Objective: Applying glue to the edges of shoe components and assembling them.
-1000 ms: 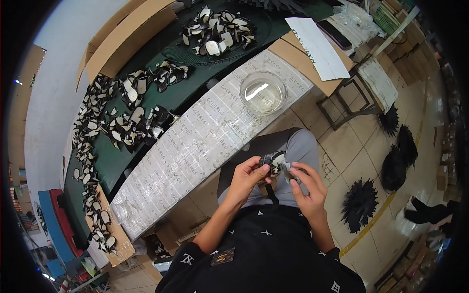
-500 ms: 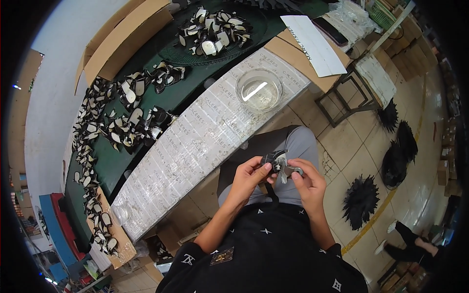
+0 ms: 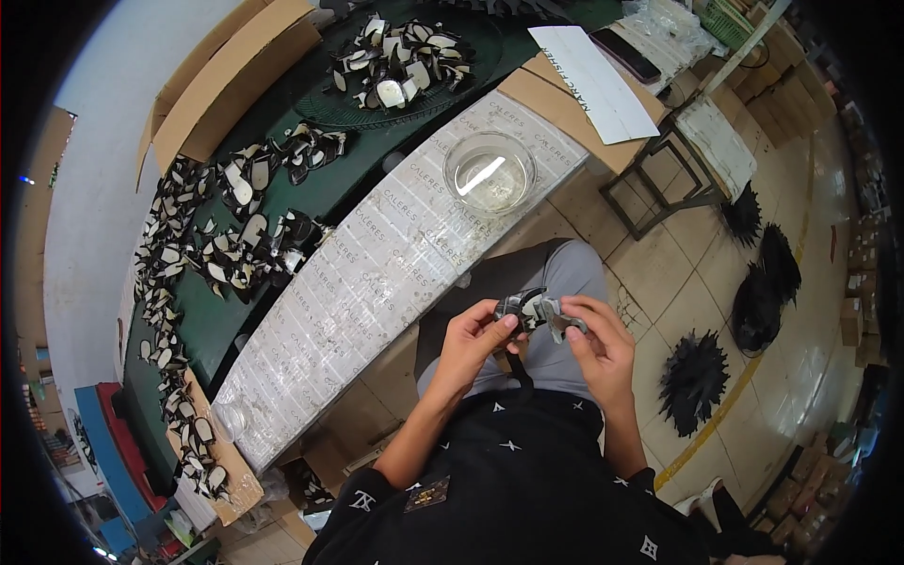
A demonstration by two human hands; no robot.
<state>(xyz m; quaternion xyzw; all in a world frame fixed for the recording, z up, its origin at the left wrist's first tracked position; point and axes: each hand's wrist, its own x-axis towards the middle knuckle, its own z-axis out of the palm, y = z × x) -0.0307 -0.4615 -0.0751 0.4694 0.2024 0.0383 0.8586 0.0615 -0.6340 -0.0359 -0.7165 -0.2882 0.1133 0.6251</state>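
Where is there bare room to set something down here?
On the wrapped bench, between the clear bowl and the small round see-through object. The green table alongside is mostly crowded with black-and-white pieces.

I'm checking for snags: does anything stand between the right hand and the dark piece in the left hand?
Only a greyish piece, held by the right hand, lies between that hand and the dark piece in the left hand; nothing else visible does.

Workshop, heaped black-and-white pieces [image 3: 390, 93], green worktable [image 3: 213, 303], stacked cartons [image 3: 785, 124]
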